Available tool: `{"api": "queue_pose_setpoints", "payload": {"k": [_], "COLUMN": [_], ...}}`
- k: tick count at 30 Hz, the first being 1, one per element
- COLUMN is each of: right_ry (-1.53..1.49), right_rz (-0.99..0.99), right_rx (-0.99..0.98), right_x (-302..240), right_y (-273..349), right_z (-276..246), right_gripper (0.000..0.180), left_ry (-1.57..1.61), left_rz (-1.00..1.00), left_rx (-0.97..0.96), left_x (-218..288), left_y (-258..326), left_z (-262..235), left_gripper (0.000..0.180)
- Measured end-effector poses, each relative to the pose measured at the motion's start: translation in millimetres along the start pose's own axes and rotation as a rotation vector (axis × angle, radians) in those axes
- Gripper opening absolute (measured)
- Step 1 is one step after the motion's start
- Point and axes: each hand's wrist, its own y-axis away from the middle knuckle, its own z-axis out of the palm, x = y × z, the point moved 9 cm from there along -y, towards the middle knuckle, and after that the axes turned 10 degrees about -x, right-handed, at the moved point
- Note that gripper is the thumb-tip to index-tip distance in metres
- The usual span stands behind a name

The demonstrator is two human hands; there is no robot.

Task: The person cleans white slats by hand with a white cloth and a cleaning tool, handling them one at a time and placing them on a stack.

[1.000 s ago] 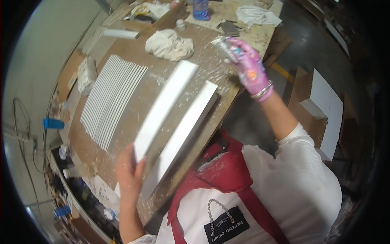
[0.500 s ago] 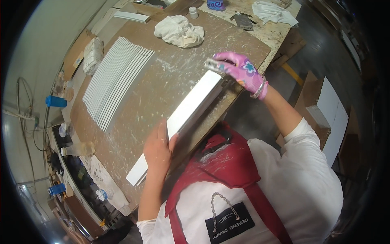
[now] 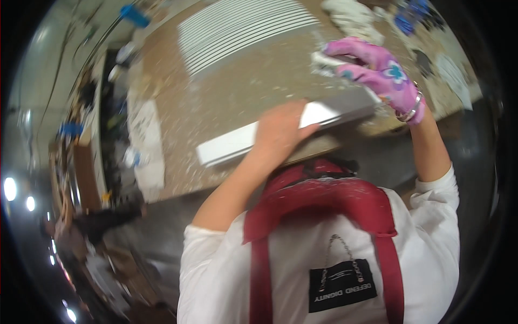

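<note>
White stack (image 3: 229, 144) now reads as one bundle: two long pieces, apart one second ago, look layered near the front edge of the workbench (image 3: 178, 108). Bare left hand (image 3: 278, 129) straddles its middle, thumb on near side, fingertips hidden; looks like a hold. Gloved right hand (image 3: 380, 75) pinches a small pale object (image 3: 325, 63), kind unclear from blur, near the stack's right end; can't tell if it touches. My read: one hand can steady both pieces, other is free to work the small object. Thin white strips (image 3: 245, 32) lie in a row behind, white cloth (image 3: 353, 19) beyond the glove.
</note>
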Motion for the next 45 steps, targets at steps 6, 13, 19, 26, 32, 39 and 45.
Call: {"api": "queue_pose_setpoints", "payload": {"k": [6,13,19,26,32,39,45], "right_ry": [0.062,0.646,0.284,0.098,-0.159,-0.246,-0.343], "right_rz": [-0.779,-0.572,-0.766,-0.265,0.074,0.049,0.319], "right_rx": [-0.459,-0.676,-0.178,0.23,0.638,0.763,0.719], "right_x": [-118,-103,-84,-31,-7,54,119], "right_y": [-130,-174,-151,-43,45,126,164], "right_z": [212,259,117,-16,-47,-82,-59], "right_gripper": [0.031,0.022,0.037,0.04,0.031,0.031,0.036], "left_ry": [0.052,0.422,-0.018,0.021,0.229,0.188,-0.034], "left_rz": [-0.079,-0.071,0.033,0.185,0.15,0.027,-0.087], "left_rx": [0.107,0.037,0.123,0.141,-0.15,-0.278,-0.243], "left_x": [-26,-12,5,34,11,-1,16], "left_y": [17,1,14,10,-9,-22,-9], "left_z": [38,3,-20,-67,-49,-17,-4], "left_gripper": [0.054,0.044,0.053,0.038,0.035,0.029,0.063]}}
